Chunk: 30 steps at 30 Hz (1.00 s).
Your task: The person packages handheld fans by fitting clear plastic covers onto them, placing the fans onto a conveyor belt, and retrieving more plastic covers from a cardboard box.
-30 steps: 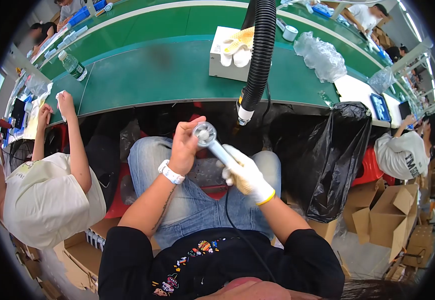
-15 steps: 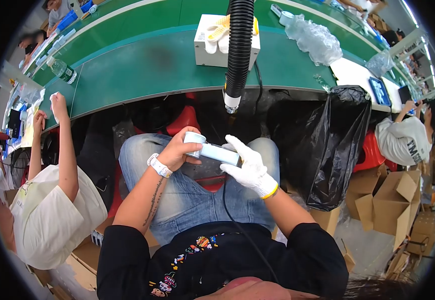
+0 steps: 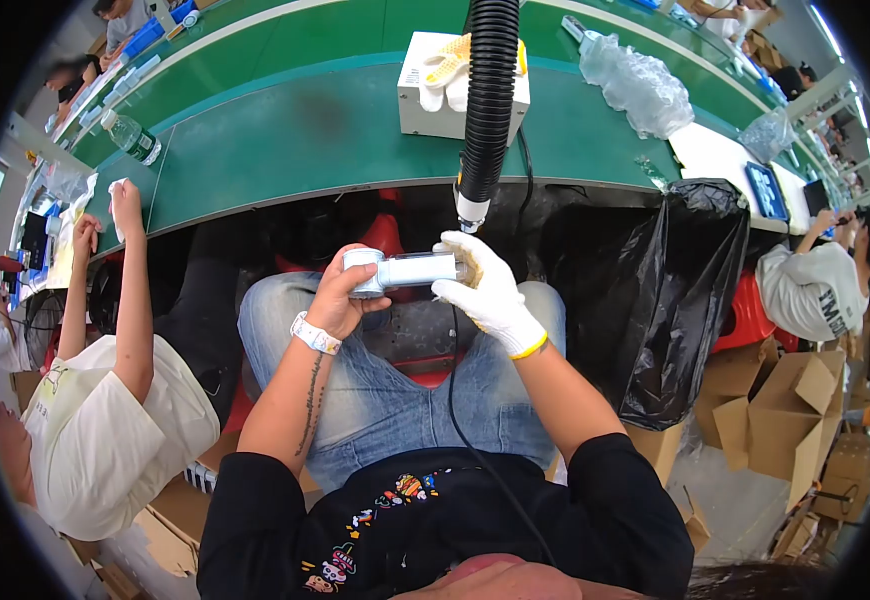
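My bare left hand is wrapped round the thick round head of a light-blue handheld device, its thumb lying on top. The device lies almost level above my lap, its straight handle pointing right. At the handle's far end is my right hand in a white knitted glove, with thumb and fingers on either side of it. Something clear and shiny shows between the gloved fingers, too small to name. Just above the glove hangs the metal tip of a black corrugated hose.
On the green workbench stand a white box with gloves on top, a water bottle and clear plastic bags. A black bin bag hangs at right, near open cartons. A co-worker sits at left.
The device has moved up and turned from slanting to nearly level. My gloved right hand has risen with it and closed in round the handle's end. The view has shifted slightly.
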Tool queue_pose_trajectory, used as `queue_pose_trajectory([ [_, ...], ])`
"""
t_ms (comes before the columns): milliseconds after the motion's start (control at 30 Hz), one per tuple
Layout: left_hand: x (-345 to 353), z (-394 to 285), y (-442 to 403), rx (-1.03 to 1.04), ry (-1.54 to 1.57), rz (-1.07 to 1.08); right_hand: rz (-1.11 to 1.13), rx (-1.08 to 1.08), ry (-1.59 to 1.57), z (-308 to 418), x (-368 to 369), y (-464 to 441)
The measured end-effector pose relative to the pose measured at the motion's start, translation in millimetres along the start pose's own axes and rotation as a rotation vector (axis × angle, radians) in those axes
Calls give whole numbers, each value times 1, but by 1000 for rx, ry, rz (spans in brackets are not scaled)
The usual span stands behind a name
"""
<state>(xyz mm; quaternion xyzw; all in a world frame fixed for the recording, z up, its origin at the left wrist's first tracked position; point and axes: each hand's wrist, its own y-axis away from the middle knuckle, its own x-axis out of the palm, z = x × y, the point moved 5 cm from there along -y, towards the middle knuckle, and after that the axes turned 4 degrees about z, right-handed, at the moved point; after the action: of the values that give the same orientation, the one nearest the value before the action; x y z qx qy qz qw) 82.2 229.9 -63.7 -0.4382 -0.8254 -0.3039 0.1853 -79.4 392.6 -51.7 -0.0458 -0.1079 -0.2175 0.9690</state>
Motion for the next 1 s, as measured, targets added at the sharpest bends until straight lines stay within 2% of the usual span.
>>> queue_pose_trajectory([
  [67, -4, -1, 1, 27, 15, -13, -3, 7, 21, 3, 7, -4],
  [167, -10, -2, 2, 51, 37, -42, -68, 164, -106, -1, 14, -10],
  [333, -19, -5, 1, 75, 9, -68, -58, 171, -201, -16, 12, -20],
  [433, -20, -8, 1, 76, 30, -68, -88, 74, -444, -19, 12, -21],
  [467, -20, -8, 1, 73, 40, -69, -89, 78, -442, -19, 14, -19],
  [567, -26, -8, 0, 70, 62, -69, -230, -95, -308, -6, 16, -16],
  [733, -21, -8, -3, 77, 38, -31, -155, -53, -153, -20, 10, -15],
  [833, -22, -17, -3, 105, 40, -36, -186, 78, -80, -12, 1, -18],
  [1000, -22, -19, -5, 122, 2, -21, -137, 55, -39, -11, -4, -21],
])
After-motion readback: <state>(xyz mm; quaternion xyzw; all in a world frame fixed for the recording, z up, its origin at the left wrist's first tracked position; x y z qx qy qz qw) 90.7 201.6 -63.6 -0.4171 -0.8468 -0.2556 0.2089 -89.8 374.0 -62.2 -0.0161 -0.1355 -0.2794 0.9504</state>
